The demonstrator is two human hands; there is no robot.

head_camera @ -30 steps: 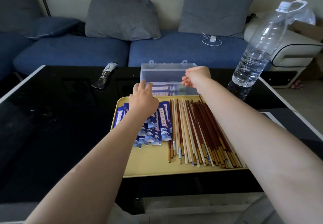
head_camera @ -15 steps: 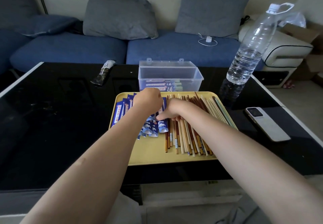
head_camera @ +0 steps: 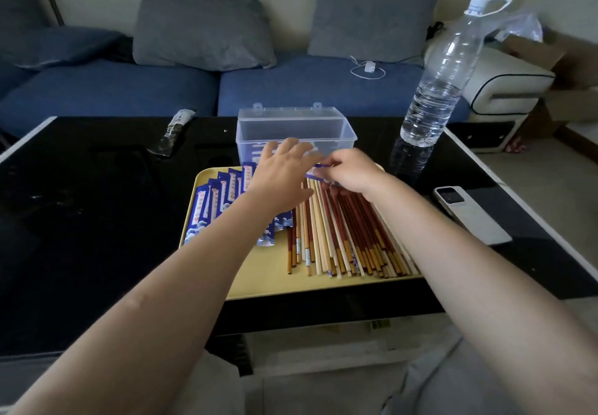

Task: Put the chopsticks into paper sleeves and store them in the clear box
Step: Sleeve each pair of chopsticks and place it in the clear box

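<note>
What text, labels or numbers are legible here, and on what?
None reads legibly.
Blue paper sleeves on the yellow tray: columns of characters, too small to read.
Dark packet on the black table: printed marks, blurred.
Water bottle: no label visible.
Phone: no text visible.

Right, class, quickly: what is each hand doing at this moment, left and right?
Left hand: open, fingers spread over the paper sleeves, holding nothing.
Right hand: pinching one blue paper sleeve by its end.
</note>
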